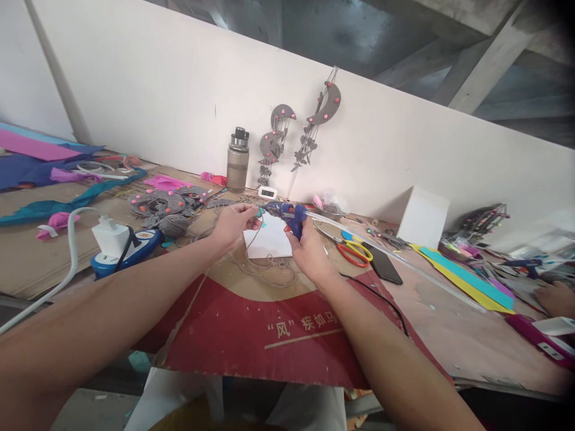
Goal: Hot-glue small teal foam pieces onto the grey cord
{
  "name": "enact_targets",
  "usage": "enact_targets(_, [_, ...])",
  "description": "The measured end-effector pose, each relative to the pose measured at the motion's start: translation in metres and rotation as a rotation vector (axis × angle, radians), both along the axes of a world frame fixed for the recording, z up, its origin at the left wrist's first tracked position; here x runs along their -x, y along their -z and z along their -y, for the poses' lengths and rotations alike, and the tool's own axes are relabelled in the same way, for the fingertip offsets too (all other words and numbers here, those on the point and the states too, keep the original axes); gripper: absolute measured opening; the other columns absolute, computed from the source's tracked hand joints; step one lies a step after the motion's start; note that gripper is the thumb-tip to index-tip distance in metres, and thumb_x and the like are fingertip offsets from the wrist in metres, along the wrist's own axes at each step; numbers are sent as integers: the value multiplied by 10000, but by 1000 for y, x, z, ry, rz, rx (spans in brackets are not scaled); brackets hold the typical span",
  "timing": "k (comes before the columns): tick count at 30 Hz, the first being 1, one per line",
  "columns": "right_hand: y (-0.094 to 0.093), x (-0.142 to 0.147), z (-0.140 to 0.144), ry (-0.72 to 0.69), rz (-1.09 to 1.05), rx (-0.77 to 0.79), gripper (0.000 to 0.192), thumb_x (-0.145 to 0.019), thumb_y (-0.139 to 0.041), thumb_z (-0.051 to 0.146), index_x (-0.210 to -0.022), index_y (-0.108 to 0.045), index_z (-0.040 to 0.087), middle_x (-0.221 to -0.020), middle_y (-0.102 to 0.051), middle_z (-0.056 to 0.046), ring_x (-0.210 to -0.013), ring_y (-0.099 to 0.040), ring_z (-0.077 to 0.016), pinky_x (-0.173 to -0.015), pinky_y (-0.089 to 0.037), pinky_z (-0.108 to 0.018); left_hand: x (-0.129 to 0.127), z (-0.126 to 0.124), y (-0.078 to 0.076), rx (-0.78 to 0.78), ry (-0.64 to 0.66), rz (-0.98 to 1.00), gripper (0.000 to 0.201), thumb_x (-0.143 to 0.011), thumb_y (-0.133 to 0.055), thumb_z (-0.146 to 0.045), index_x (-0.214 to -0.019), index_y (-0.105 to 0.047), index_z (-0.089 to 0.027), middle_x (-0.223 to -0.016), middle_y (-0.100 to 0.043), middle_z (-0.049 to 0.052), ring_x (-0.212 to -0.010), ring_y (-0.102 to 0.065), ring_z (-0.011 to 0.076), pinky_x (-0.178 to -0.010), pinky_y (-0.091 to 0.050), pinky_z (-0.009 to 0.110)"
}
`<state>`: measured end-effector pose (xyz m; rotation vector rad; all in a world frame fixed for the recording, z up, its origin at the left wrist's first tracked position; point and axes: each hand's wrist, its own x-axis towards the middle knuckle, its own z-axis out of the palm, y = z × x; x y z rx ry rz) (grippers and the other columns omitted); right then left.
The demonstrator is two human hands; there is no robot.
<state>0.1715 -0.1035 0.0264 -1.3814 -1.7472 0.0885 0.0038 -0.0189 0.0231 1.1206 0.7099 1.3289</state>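
Observation:
My right hand (309, 248) is wrapped round the handle of a blue glue gun (287, 215), whose nozzle points left. A long clear glue stick (386, 254) sticks out of its back and stretches to the right. My left hand (236, 224) pinches a small teal piece (260, 212) right at the nozzle; its exact shape is too small to tell. Grey yarn (269, 266) trails below my left hand in loose loops. Under both hands lies a white sheet (268, 242) with teal bits on it, on top of a red and tan cardboard (251, 335).
Scissors (357, 252) and a black phone (381, 263) lie right of my right hand. A bottle (238, 161) stands by the wall. Left are a grey yarn ball (173, 226) and a power strip (146, 242). A co-worker's hand (557, 297) shows at far right.

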Motion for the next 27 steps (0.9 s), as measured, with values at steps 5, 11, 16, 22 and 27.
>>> enact_targets(5, [0,3,1,9,23,15,250,-838,-471,211,-1087,-451,201,-986,-634,-95,-892,-597,-236,-828,-463,-395,0,0,0,4,-14,-6,116,-714,-664,-192,-691,-581,-115,-588,-576,1,-496,-563,89,-512,-458,221])
enact_targets(11, [-1,3,2,36,44,18,228,-849,-464,234,-1073,-451,191,-1002,-623,-114,-914,-592,-247,-846,-452,-411,-1,0,0,1,-21,-16,108,-713,-664,-189,-680,-584,-124,-584,-582,6,-496,-565,95,-516,-463,229])
enact_targets(16, [-2,2,3,44,36,24,251,-847,-455,218,-1095,-448,182,-1010,-624,-122,-921,-591,-253,-841,-450,-411,0,1,0,-12,-19,-11,102,-721,-653,-192,-683,-591,-120,-599,-590,13,-509,-564,92,-531,-467,227])
enact_targets(22, [-1,3,2,36,53,39,264,-847,-462,228,-1106,-446,179,-1008,-626,-124,-911,-591,-255,-843,-450,-418,0,0,1,-6,-5,-12,84,-723,-645,-179,-690,-591,-124,-593,-582,10,-507,-564,95,-531,-465,229])
enact_targets(27, [0,2,1,48,32,18,250,-841,-462,219,-1090,-456,193,-1006,-625,-115,-922,-591,-254,-840,-455,-414,1,0,1,-17,5,-22,89,-734,-635,-189,-685,-593,-128,-605,-589,13,-516,-566,94,-535,-462,227])
